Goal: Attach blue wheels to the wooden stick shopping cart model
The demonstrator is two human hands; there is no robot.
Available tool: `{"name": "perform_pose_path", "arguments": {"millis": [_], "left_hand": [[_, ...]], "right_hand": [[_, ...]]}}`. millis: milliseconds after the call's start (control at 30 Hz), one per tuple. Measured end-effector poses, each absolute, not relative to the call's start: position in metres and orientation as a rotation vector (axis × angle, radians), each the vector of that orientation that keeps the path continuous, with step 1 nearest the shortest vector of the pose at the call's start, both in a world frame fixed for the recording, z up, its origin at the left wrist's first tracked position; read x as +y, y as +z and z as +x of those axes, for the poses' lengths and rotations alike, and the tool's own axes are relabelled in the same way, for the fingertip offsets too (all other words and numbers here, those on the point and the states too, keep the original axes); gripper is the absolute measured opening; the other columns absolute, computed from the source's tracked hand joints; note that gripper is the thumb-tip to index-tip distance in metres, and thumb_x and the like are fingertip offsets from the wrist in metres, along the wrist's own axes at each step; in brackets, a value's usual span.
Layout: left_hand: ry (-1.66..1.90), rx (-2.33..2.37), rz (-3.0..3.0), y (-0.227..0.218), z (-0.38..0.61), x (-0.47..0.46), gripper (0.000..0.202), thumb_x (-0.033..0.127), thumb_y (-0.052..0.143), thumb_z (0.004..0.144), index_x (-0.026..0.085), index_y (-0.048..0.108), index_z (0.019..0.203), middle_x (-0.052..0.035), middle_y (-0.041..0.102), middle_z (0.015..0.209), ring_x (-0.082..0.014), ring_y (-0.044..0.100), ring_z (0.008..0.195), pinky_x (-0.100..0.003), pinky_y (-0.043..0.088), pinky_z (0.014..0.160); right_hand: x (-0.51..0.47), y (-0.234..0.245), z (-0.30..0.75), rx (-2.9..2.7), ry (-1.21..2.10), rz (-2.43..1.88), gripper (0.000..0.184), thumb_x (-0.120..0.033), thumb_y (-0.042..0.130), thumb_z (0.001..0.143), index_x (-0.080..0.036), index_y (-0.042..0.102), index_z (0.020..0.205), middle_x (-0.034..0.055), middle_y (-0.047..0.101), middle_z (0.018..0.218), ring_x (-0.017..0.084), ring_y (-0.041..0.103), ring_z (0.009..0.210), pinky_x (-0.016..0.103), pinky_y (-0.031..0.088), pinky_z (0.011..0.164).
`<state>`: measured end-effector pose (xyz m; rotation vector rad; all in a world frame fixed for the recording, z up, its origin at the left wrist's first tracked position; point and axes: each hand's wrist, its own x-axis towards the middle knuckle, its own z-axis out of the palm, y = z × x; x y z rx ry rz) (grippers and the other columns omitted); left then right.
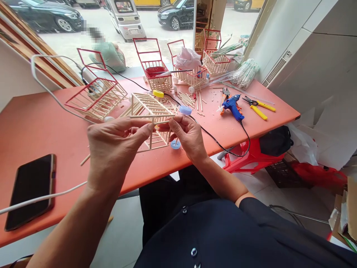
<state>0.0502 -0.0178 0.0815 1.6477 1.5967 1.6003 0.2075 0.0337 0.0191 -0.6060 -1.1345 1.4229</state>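
A small openwork frame of pale wooden sticks (152, 106) stands on the orange table in front of me. Across its near side runs a thin wooden stick (164, 122), pinched at both ends. My left hand (115, 139) is closed, thumb and forefinger on the stick's left end at a corner post. My right hand (188, 136) grips the right end between thumb and fingers; its other fingers curl behind the frame's edge. Beneath that hand lies a blue round cap (175, 144). Whether the stick is glued at either corner I cannot tell.
Finished-looking red-rimmed stick carts (158, 72) line the back. To the right lie a blue glue gun (233, 107) with a trailing cord and yellow-handled pliers (259, 107). Loose cut sticks (186, 99) and a yellow tape roll (158, 93) lie mid-table; a phone (30, 190) rests left.
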Motion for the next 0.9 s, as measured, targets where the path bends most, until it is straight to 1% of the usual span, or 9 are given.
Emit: {"name": "perform_pose_path", "arguments": {"millis": [133, 200, 333, 467, 567, 667, 733, 833, 900], "left_hand": [[1.629, 1.586, 1.628, 0.080, 0.055, -0.019, 0.012, 0.028, 0.085, 0.084, 0.030, 0.094, 0.092, 0.0015, 0.083, 0.078, -0.0142, 0.061, 0.064, -0.030, 0.046, 0.059], [1.651, 1.606, 1.657, 0.079, 0.057, -0.019, 0.012, 0.029, 0.084, 0.084, 0.031, 0.094, 0.092, 0.0018, 0.082, 0.077, -0.0146, 0.061, 0.065, -0.031, 0.046, 0.059], [1.676, 1.662, 1.714, 0.077, 0.058, -0.016, 0.010, 0.032, 0.083, 0.084, 0.030, 0.092, 0.086, 0.0016, 0.080, 0.076, -0.0156, 0.058, 0.066, -0.031, 0.043, 0.057], [1.619, 1.694, 1.719, 0.077, 0.054, -0.011, 0.012, 0.035, 0.084, 0.083, 0.029, 0.093, 0.089, 0.0024, 0.077, 0.070, -0.0150, 0.057, 0.063, -0.031, 0.045, 0.059], [1.569, 1.656, 1.760, 0.075, 0.049, -0.005, 0.017, 0.039, 0.086, 0.083, 0.031, 0.093, 0.096, 0.0019, 0.083, 0.079, -0.0163, 0.062, 0.066, -0.034, 0.051, 0.066], [1.579, 1.590, 1.758, 0.077, 0.048, 0.000, 0.020, 0.041, 0.090, 0.079, 0.030, 0.093, 0.096, 0.0007, 0.086, 0.085, -0.0173, 0.069, 0.067, -0.033, 0.054, 0.066], [1.578, 1.580, 1.717, 0.081, 0.052, 0.001, 0.020, 0.037, 0.092, 0.076, 0.028, 0.093, 0.094, -0.0004, 0.086, 0.084, -0.0172, 0.072, 0.068, -0.032, 0.054, 0.064], [1.558, 1.561, 1.648, 0.090, 0.061, 0.001, 0.018, 0.030, 0.090, 0.077, 0.023, 0.091, 0.093, -0.0023, 0.086, 0.086, -0.0174, 0.075, 0.076, -0.030, 0.056, 0.067], [1.574, 1.483, 1.620, 0.093, 0.066, 0.003, 0.019, 0.028, 0.089, 0.075, 0.023, 0.089, 0.094, -0.0022, 0.084, 0.084, -0.0171, 0.075, 0.076, -0.029, 0.056, 0.064]], "right_hand": [[0.032, 0.021, 0.208, -1.127, 1.432, -0.612, 0.051, -0.069, 0.085, 0.090, -0.021, 0.067, 0.094, 0.0075, 0.088, 0.096, 0.023, 0.089, 0.097, 0.021, 0.061, 0.060], [0.032, 0.022, 0.208, -1.123, 1.435, -0.640, 0.052, -0.071, 0.085, 0.090, -0.022, 0.067, 0.093, 0.0076, 0.088, 0.096, 0.024, 0.089, 0.098, 0.021, 0.061, 0.060], [0.032, 0.022, 0.207, -1.105, 1.428, -0.637, 0.052, -0.071, 0.085, 0.090, -0.022, 0.069, 0.095, 0.0078, 0.089, 0.097, 0.024, 0.089, 0.100, 0.022, 0.062, 0.060], [0.033, 0.020, 0.208, -1.083, 1.423, -0.623, 0.052, -0.069, 0.086, 0.089, -0.021, 0.071, 0.097, 0.0090, 0.089, 0.101, 0.024, 0.089, 0.099, 0.022, 0.064, 0.063], [0.035, 0.018, 0.210, -1.068, 1.423, -0.665, 0.050, -0.067, 0.085, 0.091, -0.020, 0.072, 0.101, 0.0102, 0.090, 0.107, 0.024, 0.089, 0.103, 0.022, 0.065, 0.064], [0.037, 0.018, 0.213, -1.074, 1.438, -0.646, 0.045, -0.063, 0.084, 0.094, -0.020, 0.074, 0.103, 0.0103, 0.090, 0.108, 0.024, 0.089, 0.104, 0.023, 0.066, 0.067], [0.037, 0.019, 0.215, -1.085, 1.448, -0.641, 0.043, -0.061, 0.084, 0.096, -0.020, 0.075, 0.104, 0.0102, 0.090, 0.109, 0.024, 0.089, 0.104, 0.024, 0.068, 0.069], [0.037, 0.021, 0.217, -1.086, 1.450, -0.680, 0.040, -0.059, 0.082, 0.098, -0.020, 0.074, 0.102, 0.0099, 0.089, 0.112, 0.022, 0.088, 0.104, 0.024, 0.069, 0.071], [0.038, 0.021, 0.218, -1.080, 1.455, -0.698, 0.040, -0.059, 0.081, 0.099, -0.020, 0.073, 0.101, 0.0100, 0.089, 0.112, 0.022, 0.088, 0.104, 0.024, 0.069, 0.072]]}}
